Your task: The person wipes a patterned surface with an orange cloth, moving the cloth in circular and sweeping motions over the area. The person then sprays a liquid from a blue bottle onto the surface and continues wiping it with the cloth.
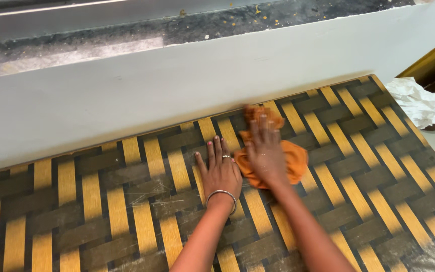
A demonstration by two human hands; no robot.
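Head view: right hand (265, 151), fingers spread flat, presses an orange cloth (278, 156) lying directly beneath it on the woven-pattern tabletop (127, 211); left hand (220, 171) rests open just beside, touching the cloth's edge

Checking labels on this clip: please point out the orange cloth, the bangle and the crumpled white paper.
orange cloth (296, 160): head view, its bare right part beside the right hand.
bangle (221, 193): head view, the metal band on the left wrist.
crumpled white paper (415, 102): head view, its middle.
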